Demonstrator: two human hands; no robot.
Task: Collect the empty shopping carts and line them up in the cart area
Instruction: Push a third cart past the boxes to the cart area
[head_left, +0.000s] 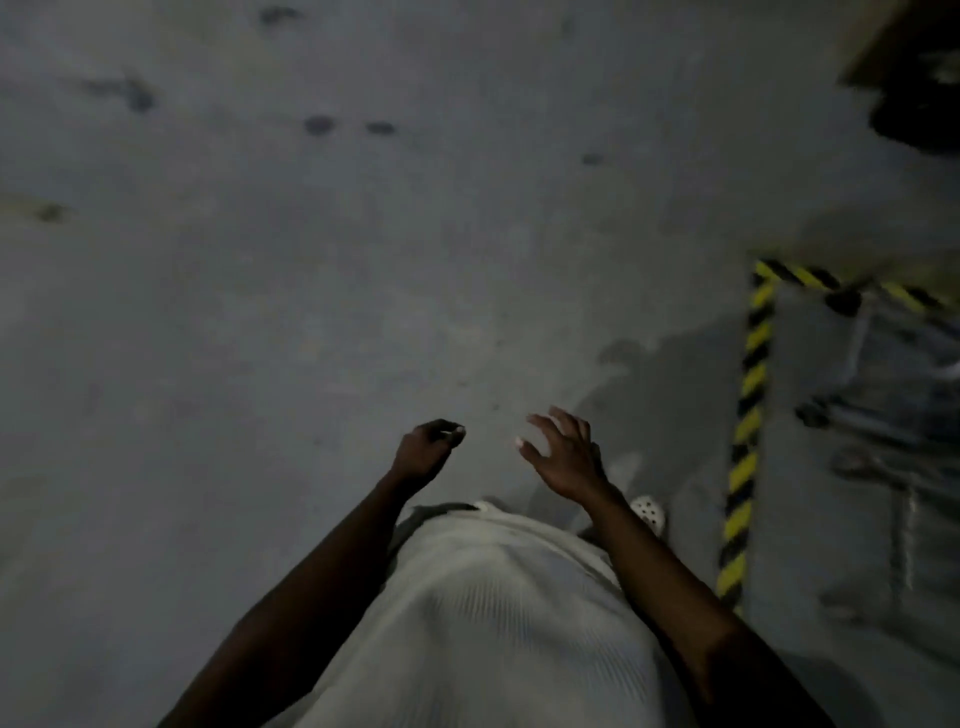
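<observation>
Dimly lit grey concrete floor (311, 312), dark stains. Shopping carts (893, 395) far right beyond striped tape (748, 415), blurred, cut off. Left hand (426, 449) loosely curled, empty; right hand (563, 457) splayed wide, empty.

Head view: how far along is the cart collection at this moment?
Done: at least one cart, blurred, stands inside the striped tape at right. In hand: nothing; left hand and right hand hold no cart. Left: no loose cart shows on the floor, so how many remain cannot be told.
</observation>
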